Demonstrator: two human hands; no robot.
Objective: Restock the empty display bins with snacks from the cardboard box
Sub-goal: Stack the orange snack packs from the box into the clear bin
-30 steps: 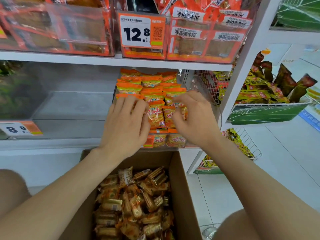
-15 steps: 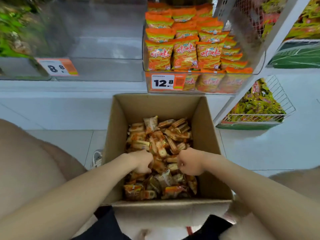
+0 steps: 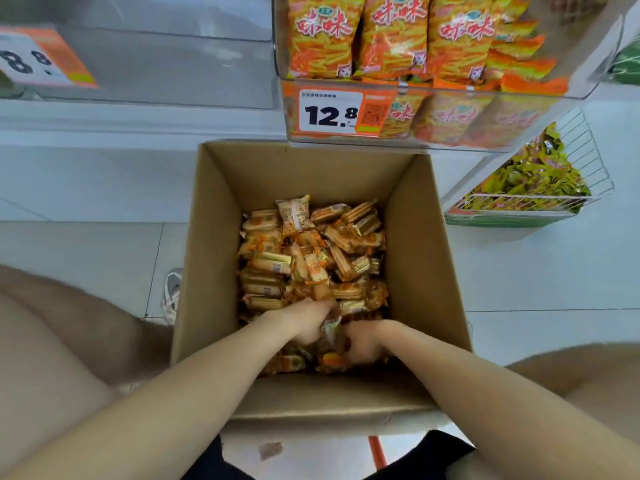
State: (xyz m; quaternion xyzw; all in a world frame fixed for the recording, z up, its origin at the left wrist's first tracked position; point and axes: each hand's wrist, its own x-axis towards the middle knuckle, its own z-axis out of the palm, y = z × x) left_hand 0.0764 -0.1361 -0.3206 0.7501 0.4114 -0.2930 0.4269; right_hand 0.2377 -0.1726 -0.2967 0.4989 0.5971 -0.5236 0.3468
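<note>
Beyond the right grip [image 3: 363,342], the clear bin's [image 3: 540,123] price tag [image 3: 330,112] reads "12.8" beside a QR code [image 3: 375,114]. The orange bags [image 3: 394,32] above carry red "味味". Far up-left of the left grip [image 3: 304,322], another tag [image 3: 34,60] shows "8.8". Print on the snack packets [image 3: 311,258] is unreadable.

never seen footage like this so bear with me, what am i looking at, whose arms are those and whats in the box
There is no machine here. A person wears a wide-angle camera on the head, so the single picture looks forward and down along their own bare arms. On the floor in front of them stands an open cardboard box, part-filled with small wrapped snacks. The left hand and right hand are both dug into the pile at the near side. Their fingers are buried, so it cannot be told whether they have closed on any packets. Above the box, a stocked bin holds orange bags behind a 12.8 price tag. To its left, the clear bin with an 8.8 tag looks empty.
</note>
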